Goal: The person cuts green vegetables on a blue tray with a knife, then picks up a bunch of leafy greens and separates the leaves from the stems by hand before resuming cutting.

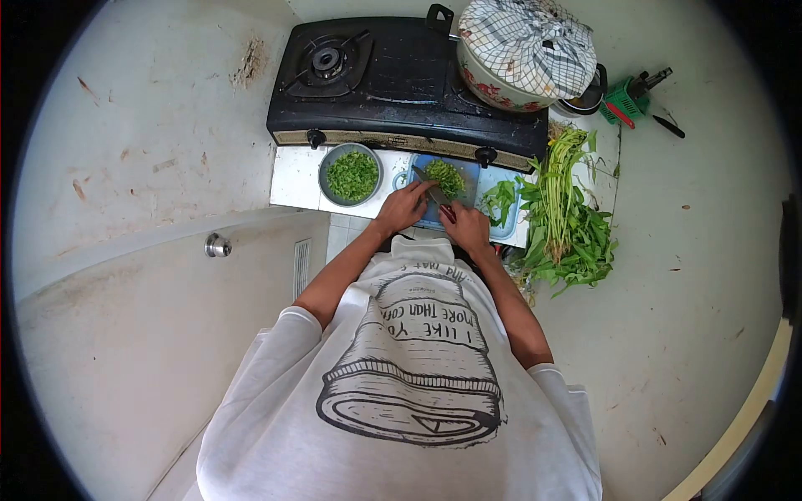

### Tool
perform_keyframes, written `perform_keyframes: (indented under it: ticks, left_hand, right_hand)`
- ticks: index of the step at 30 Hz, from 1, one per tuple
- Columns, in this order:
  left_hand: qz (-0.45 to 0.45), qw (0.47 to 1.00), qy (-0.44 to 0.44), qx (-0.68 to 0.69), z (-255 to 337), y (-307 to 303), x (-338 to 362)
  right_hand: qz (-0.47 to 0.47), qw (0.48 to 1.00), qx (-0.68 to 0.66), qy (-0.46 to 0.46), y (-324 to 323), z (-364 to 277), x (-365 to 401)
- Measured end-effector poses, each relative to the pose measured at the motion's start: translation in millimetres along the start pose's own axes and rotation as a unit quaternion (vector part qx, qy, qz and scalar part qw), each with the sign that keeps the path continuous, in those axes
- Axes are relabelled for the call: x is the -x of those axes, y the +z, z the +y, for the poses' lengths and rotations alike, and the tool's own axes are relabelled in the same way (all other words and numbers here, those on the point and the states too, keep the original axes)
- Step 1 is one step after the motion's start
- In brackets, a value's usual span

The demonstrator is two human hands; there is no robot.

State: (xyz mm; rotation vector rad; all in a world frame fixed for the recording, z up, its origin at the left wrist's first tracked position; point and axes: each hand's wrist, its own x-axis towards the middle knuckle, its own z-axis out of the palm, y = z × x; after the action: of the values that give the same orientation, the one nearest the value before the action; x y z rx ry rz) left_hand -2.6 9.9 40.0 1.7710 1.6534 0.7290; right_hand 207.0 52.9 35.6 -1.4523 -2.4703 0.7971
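Observation:
My right hand [468,227] is closed around the handle of a kitchen knife [436,194]. The blade slants up and left over a blue cutting board [469,173]. My left hand [403,208] has its fingers drawn together against the blade; whether they pinch it or only press on it is hard to see. Finely chopped greens [445,177] lie on the board just beyond the blade. To the left stands a grey bowl [323,190] holding more chopped greens [352,175]. Cut leaves [499,201] rest at the right end of the board.
A black two-burner stove [401,67] runs behind the board. On its right side sits a floral pot [493,90] under a checked cloth [530,46]. Long leafy greens [568,209] are heaped at the right. Beyond them is a green basket [622,98] with utensils.

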Motion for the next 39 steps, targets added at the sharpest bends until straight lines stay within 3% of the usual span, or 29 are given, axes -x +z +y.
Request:
perform_keyframes:
  ticks: [1,4,8,13,20,28,31,34,37,39]
  left_hand:
    - [0.014,1.0,0.01,-0.004,-2,1,-1]
    - [-0.07,0.995,-0.075,0.001,0,-10,-4]
    - [-0.045,0.995,-0.087,0.007,-5,-17,-6]
    - [-0.011,0.993,-0.11,0.028,-8,-25,-15]
    - [-0.075,0.995,0.0,0.065,2,-10,-48]
    - [-0.218,0.965,0.107,0.1,38,40,-101]
    - [-0.234,0.96,0.152,0.03,40,68,-117]
    - [-0.208,0.965,0.157,-0.014,40,93,-128]
    - [-0.232,0.967,0.094,-0.043,46,103,-136]
    - [-0.242,0.965,0.096,-0.044,48,104,-139]
  right_hand:
    - [-0.002,1.0,-0.002,-0.003,1,1,0]
    - [-0.019,1.0,-0.01,-0.007,0,5,2]
    - [-0.048,0.998,-0.042,0.027,-9,5,10]
    - [-0.008,0.988,-0.131,0.082,1,25,31]
    - [0.106,0.953,-0.181,0.218,2,36,78]
    - [0.195,0.86,-0.312,0.353,21,37,125]
    - [0.215,0.84,-0.327,0.376,24,33,138]
    - [0.226,0.822,-0.335,0.401,22,28,151]
    - [0.236,0.807,-0.347,0.416,21,25,161]
    - [0.246,0.792,-0.365,0.423,25,24,164]
